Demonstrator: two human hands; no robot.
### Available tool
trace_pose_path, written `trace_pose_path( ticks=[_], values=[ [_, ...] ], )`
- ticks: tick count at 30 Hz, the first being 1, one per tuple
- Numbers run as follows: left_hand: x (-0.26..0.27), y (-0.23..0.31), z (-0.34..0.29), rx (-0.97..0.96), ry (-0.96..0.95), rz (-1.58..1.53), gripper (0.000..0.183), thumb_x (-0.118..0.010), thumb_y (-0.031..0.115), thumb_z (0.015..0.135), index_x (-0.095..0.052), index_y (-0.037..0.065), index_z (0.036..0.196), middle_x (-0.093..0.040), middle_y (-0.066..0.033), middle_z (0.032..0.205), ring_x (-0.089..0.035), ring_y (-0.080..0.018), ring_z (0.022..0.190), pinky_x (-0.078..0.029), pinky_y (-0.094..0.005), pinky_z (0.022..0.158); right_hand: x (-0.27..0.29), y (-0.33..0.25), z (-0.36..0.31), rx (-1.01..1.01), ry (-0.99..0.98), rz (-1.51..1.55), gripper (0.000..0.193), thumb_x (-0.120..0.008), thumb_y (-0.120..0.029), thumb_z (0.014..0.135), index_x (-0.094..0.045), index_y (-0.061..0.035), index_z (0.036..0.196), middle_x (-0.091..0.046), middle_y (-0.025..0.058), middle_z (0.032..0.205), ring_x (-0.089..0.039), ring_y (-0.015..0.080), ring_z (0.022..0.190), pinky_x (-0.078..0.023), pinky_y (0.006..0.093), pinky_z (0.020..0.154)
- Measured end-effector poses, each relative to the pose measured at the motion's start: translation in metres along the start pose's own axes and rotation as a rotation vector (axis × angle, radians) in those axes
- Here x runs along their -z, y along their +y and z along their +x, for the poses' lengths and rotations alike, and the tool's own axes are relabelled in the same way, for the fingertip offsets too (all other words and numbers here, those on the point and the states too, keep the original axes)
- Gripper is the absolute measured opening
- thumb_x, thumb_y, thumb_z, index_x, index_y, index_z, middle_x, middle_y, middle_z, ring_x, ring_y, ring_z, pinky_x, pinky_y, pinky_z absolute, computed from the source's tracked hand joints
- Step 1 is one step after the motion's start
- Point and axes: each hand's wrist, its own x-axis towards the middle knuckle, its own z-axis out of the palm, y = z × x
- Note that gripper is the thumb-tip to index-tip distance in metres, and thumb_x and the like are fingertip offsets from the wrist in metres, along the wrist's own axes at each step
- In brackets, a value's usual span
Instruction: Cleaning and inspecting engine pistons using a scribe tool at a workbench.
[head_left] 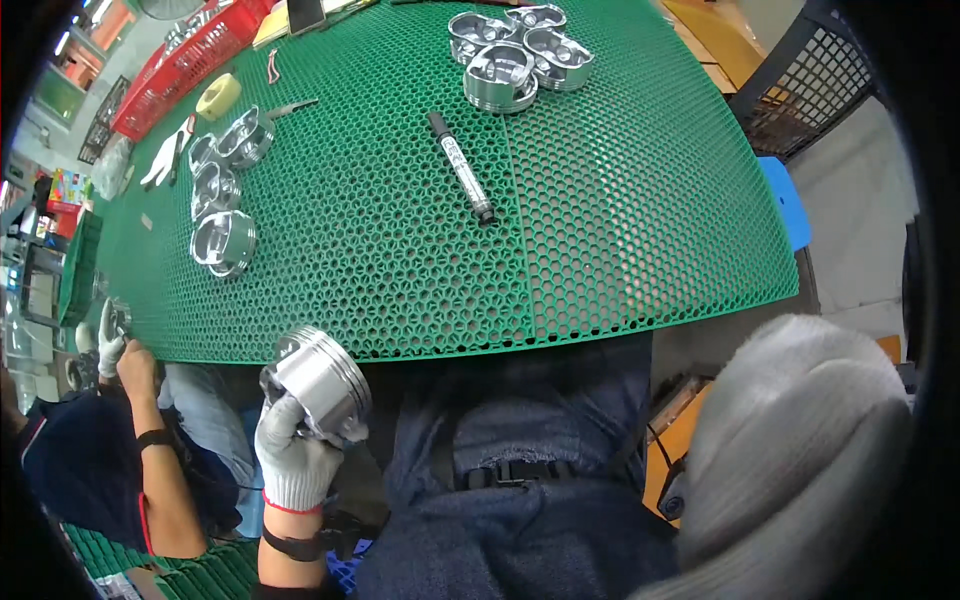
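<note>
My left hand (292,455), in a white knit glove with a red cuff edge, is closed around a shiny metal piston (325,378). It holds the piston tilted just off the near edge of the table, with the ring grooves facing up and right. My right hand (800,440), also gloved, is raised very close on the right and looms large. Its fingers look curled together; whatever they hold, if anything, is hidden. A black-and-white marker pen (462,170) lies mid-table. Several pistons (500,78) cluster at the far side, and several more (224,243) form a row on the left.
Green honeycomb matting (380,270) covers the table. At the far left lie a tape roll (218,97), white-handled scissors (170,152) and a red basket (185,65). A black crate (800,80) stands beyond the right edge. Another person (110,450) works at left, one hand gloved.
</note>
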Motion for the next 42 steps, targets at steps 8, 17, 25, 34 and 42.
trace_pose_path(
  ticks=[8, 17, 25, 34, 42],
  values=[
    [0.029, 0.037, 0.026, -0.346, 0.291, 0.236, 0.041, -0.063, 0.024, 0.089, -0.053, 0.008, 0.126, -0.063, -0.0088, 0.112, -0.064, -0.0231, 0.088, -0.054, -0.0333, 0.061, -0.009, 0.006, -0.024, 0.077, 0.309, 0.053, 0.016, -0.069, -0.019, 0.076, -0.068, -0.0087, 0.088, -0.060, 0.0047, 0.074, -0.055, 0.0167, 0.059, -0.038, 0.0305, 0.049],
    [0.095, 0.099, 0.090, -0.691, 0.437, 0.504, 0.038, -0.063, 0.021, 0.091, -0.054, 0.014, 0.127, -0.060, -0.0047, 0.122, -0.057, -0.0206, 0.108, -0.050, -0.0368, 0.082, -0.039, 0.003, -0.042, 0.169, 0.668, 0.143, 0.017, -0.068, -0.020, 0.077, -0.068, -0.0092, 0.091, -0.059, 0.0043, 0.076, -0.055, 0.0164, 0.059, -0.037, 0.0302, 0.049],
    [0.110, 0.115, 0.102, -1.098, 0.549, 0.815, 0.053, -0.059, 0.010, 0.089, -0.039, -0.010, 0.134, -0.054, -0.0178, 0.126, -0.059, -0.0240, 0.107, -0.050, -0.0345, 0.093, -0.017, -0.012, -0.073, 0.148, 0.835, 0.082, 0.018, -0.067, -0.020, 0.079, -0.067, -0.0096, 0.093, -0.059, 0.0039, 0.077, -0.054, 0.0161, 0.060, -0.037, 0.0299, 0.050],
    [0.017, 0.005, 0.060, -0.763, -0.033, 0.902, 0.037, -0.048, -0.001, 0.090, -0.051, -0.001, 0.126, -0.054, -0.0142, 0.128, -0.061, -0.0210, 0.100, -0.050, -0.0335, 0.090, -0.055, 0.025, 0.050, -0.416, 0.227, -0.106, 0.035, -0.057, -0.011, 0.091, -0.060, 0.0022, 0.123, -0.064, 0.0022, 0.083, -0.053, 0.0069, 0.066, -0.043, 0.0222, 0.058],
    [-0.028, -0.015, 0.033, -0.491, -0.493, 1.070, 0.027, -0.055, -0.008, 0.082, -0.060, -0.002, 0.107, -0.061, -0.0171, 0.115, -0.064, -0.0197, 0.088, -0.053, -0.0305, 0.079, -0.112, 0.204, 0.105, -0.520, -0.233, -0.202, 0.053, -0.058, -0.037, 0.085, -0.055, -0.0062, 0.128, -0.063, 0.0175, 0.121, -0.061, 0.0303, 0.111, -0.046, 0.0383, 0.096]
  ],
)
